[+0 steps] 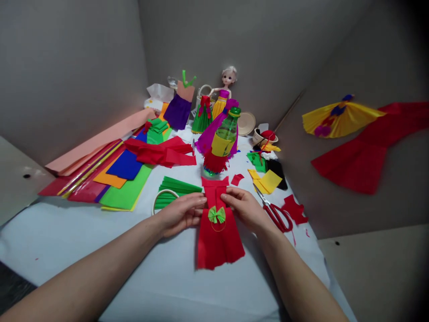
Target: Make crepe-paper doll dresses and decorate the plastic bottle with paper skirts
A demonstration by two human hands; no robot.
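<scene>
A red crepe-paper doll dress [217, 243] lies flat on the white tabletop, with a lime-green paper bow [216, 214] at its waist. My left hand [181, 213] holds the dress's upper left side. My right hand [243, 208] pinches the red bodice from the other side, and the fingertips of both hands nearly meet above the bow. Just left of my left hand sits a pleated green paper strip with a pale ring [174, 193]. Red-handled scissors [275, 215] lie close to my right hand, beside a red paper scrap [295, 209].
Stacked coloured paper sheets [125, 165] fill the table's left side. At the back stand a paper-dressed bottle [225, 134], a doll [225, 89] and several paper dresses. Yellow and red paper gowns [348, 143] hang on the grey right wall.
</scene>
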